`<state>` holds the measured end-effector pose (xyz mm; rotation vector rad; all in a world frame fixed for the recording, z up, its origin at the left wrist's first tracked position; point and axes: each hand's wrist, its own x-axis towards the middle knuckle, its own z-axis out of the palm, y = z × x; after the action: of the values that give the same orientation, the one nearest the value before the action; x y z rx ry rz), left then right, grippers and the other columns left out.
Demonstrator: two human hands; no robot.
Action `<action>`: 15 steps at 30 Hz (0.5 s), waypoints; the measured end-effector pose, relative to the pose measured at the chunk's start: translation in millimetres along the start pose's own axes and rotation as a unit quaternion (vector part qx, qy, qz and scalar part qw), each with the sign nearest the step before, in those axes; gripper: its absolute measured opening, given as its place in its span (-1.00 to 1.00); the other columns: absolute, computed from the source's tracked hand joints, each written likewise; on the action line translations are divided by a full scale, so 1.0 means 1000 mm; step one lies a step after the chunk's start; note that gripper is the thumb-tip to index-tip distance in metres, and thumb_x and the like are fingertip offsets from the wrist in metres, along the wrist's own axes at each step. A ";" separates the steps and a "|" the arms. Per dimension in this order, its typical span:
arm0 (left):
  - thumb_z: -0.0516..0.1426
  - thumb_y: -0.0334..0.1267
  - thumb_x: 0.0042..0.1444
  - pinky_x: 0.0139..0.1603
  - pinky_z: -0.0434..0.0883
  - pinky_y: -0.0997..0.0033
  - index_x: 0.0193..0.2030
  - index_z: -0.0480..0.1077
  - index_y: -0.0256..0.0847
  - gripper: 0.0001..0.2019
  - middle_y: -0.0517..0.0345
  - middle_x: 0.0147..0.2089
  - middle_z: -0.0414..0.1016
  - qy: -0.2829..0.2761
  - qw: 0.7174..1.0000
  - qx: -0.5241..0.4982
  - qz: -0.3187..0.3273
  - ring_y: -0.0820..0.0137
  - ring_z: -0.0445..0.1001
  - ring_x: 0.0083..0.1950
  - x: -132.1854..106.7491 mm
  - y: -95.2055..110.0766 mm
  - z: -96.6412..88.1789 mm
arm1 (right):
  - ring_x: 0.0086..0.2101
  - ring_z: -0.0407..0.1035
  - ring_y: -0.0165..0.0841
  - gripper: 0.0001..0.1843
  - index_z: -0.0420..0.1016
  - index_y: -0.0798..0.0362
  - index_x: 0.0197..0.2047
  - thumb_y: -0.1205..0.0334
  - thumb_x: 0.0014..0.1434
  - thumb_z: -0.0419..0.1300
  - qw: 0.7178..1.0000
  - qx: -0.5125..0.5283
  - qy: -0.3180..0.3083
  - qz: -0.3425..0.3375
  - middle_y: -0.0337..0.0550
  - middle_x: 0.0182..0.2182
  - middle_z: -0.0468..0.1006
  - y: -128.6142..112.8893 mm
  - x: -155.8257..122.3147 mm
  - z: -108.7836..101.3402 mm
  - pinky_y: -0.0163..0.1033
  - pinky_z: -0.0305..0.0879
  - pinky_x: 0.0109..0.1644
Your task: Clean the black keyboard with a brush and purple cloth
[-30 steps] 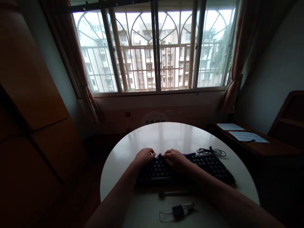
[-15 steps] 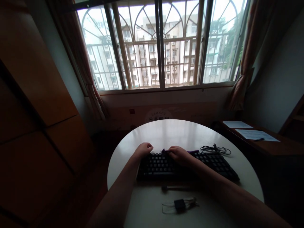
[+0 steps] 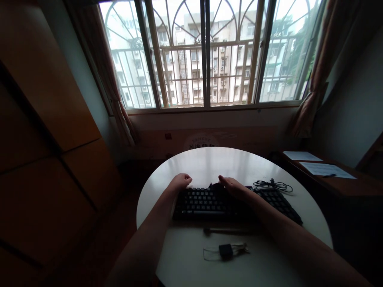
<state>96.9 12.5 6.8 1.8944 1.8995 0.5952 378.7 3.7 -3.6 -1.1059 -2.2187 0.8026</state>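
Note:
A black keyboard lies across the round table in front of me. My left hand rests at its upper left corner, fingers curled together; anything inside them is too small or hidden to make out. Over the keyboard's upper middle, my right hand is closed around what looks like a slim purple brush, mostly hidden by the hand. One fingertip sticks up, and a dark end shows left of the fingers. Nearer to me lies a thin stick-like tool with a dark head. Below it is a wire tool with a dark block.
The white round table carries everything. A coiled black cable sits behind the keyboard's right end. To the right, a brown side table holds papers and a pen. Wooden cabinets stand left; a barred window is ahead.
My right hand has shifted slightly right, and one fingertip now points upward. The dark tool end is less clearly visible. My left hand stays by the keyboard's corner; the view has shifted slightly.

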 end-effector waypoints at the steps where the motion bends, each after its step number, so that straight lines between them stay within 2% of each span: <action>1: 0.12 -0.19 0.10 -0.37 0.32 0.50 -0.26 0.55 -0.25 -0.78 0.09 -0.35 0.58 0.004 1.000 -0.001 -0.003 0.39 0.49 -0.36 0.001 -0.001 0.000 | -0.31 0.40 -0.18 -0.18 0.51 0.11 -0.42 -0.30 0.27 -0.35 1.000 0.016 0.001 0.009 -0.02 -0.39 0.54 0.003 0.001 0.001 -0.15 0.25 -0.17; 4: 0.15 -0.20 0.07 -0.35 0.33 0.51 -0.29 0.56 -0.22 -0.81 0.10 -0.33 0.58 0.021 0.999 0.000 -0.026 0.38 0.50 -0.32 0.003 -0.005 0.000 | -0.26 0.42 -0.19 -0.27 0.54 0.10 -0.34 -0.21 0.30 -0.28 0.999 0.039 0.013 0.012 -0.03 -0.33 0.57 0.009 0.003 0.006 -0.16 0.26 -0.13; 9: 0.17 -0.17 0.04 -0.33 0.32 0.47 -0.29 0.55 -0.20 -0.81 0.07 -0.26 0.59 0.067 0.995 0.006 -0.078 0.31 0.51 -0.23 0.009 -0.016 0.000 | -0.31 0.40 -0.26 -0.51 0.57 0.10 -0.36 -0.04 0.27 -0.04 0.999 -0.030 0.027 -0.035 -0.06 -0.34 0.55 0.007 0.002 0.011 -0.21 0.27 -0.18; 15: 0.11 -0.17 0.09 -0.36 0.31 0.49 -0.22 0.54 -0.22 -0.76 0.06 -0.24 0.60 0.094 0.991 -0.019 -0.089 0.33 0.52 -0.22 0.015 -0.025 0.001 | -0.29 0.43 -0.30 -0.72 0.65 0.06 -0.23 0.12 0.19 0.14 0.996 -0.055 0.025 -0.072 -0.08 -0.28 0.54 0.003 -0.001 0.011 -0.26 0.29 -0.14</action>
<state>76.6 27.6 -7.5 1.6728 2.1307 0.7689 373.6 0.9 -13.0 -0.9923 -2.2924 0.5921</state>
